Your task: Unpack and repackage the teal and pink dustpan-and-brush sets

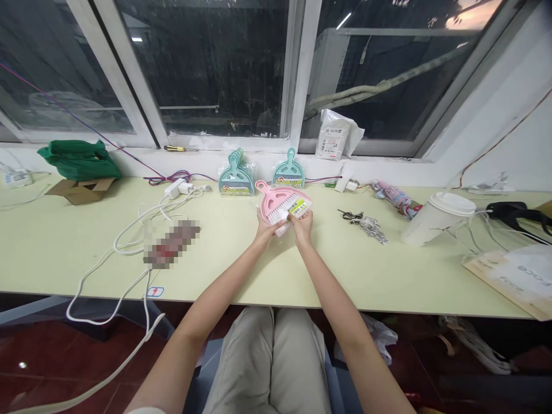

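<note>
Left hand and right hand both closed around pink dustpan-and-brush set above table; best kept level, grip even at both edges.

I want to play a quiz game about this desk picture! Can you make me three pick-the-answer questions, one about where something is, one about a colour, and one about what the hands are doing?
1. Where do the teal dustpan sets stand?
A. At the back of the desk, by the window
B. On the floor
C. On the person's lap

2. What colour is the dustpan in the hands?
A. Green
B. Pink
C. Black

3. How is the pink dustpan held?
A. Lying alone on the desk
B. In one hand only
C. In both hands

Answers:
1. A: the teal dustpan sets lean at the window ledge.
2. B: the pink dustpan with its white brush shows clearly.
3. C: the left hand and the right hand both grip its near edge.
</note>
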A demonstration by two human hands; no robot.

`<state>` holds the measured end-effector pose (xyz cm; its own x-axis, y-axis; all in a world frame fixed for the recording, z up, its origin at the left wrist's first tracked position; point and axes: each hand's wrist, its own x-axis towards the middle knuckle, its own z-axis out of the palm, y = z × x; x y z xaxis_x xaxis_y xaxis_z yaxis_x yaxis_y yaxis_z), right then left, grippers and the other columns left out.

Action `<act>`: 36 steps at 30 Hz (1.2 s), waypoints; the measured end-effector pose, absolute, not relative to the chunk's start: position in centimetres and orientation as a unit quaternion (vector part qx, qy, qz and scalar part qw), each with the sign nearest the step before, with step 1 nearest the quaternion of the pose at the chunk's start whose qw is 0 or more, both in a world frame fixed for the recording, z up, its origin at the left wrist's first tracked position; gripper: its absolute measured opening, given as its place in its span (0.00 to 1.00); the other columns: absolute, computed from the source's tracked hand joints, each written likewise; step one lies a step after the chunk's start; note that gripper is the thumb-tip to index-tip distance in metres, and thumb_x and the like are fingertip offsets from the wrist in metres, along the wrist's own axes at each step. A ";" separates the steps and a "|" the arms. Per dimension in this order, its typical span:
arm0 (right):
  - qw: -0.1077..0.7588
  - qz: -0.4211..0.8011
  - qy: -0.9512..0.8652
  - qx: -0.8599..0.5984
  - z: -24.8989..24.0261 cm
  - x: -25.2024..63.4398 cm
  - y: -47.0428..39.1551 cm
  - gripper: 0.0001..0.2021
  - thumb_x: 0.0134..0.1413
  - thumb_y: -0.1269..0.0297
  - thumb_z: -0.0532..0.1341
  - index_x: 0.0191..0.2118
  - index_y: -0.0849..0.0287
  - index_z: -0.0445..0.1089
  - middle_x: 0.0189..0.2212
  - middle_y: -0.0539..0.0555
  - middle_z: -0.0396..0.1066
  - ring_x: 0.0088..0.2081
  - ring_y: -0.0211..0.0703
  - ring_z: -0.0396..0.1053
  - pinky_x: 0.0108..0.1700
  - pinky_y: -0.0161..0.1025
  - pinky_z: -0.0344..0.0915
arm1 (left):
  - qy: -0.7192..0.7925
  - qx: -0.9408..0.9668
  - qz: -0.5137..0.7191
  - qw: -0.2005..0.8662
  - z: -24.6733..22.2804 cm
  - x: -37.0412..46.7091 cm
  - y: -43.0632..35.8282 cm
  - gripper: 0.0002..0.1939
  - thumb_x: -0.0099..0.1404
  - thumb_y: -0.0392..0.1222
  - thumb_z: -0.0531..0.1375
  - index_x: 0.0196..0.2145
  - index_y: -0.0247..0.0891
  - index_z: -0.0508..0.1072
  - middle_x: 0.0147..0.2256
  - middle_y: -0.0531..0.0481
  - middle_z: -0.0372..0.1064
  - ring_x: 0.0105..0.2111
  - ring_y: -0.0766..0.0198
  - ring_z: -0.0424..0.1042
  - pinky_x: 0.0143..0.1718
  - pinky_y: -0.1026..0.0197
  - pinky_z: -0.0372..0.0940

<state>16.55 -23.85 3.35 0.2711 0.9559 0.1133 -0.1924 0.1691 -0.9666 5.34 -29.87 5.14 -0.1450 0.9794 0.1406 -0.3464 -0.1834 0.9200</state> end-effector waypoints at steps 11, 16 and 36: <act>0.661 0.449 -0.434 -0.416 3.4 16.6 -24.0 0.26 0.39 0.65 0.66 0.44 0.54 0.54 0.48 0.59 0.70 0.45 0.41 0.72 0.45 0.37 0.70 | 0.421 0.380 0.666 0.485 3.9 5.1 -29.3 0.60 0.51 0.31 0.65 0.66 0.54 0.27 0.64 0.44 0.52 0.60 0.52 0.60 0.54 0.51 0.64; 0.665 0.445 -0.432 -0.415 3.4 16.5 -23.9 0.27 0.38 0.65 0.67 0.45 0.53 0.54 0.48 0.57 0.70 0.45 0.41 0.72 0.48 0.38 0.69 | 0.383 0.406 0.684 0.470 3.8 5.6 -29.2 0.66 0.50 0.37 0.70 0.66 0.56 0.23 0.68 0.45 0.40 0.66 0.54 0.48 0.62 0.47 0.53; 0.666 0.572 -0.299 -0.373 4.2 18.1 -24.0 0.16 0.43 0.60 0.64 0.39 0.57 0.66 0.33 0.50 0.74 0.31 0.37 0.72 0.30 0.32 0.68 | 0.311 0.540 0.710 0.328 1.9 6.1 -28.6 0.58 0.56 0.57 0.65 0.67 0.50 0.26 0.68 0.39 0.35 0.67 0.53 0.43 0.66 0.49 0.42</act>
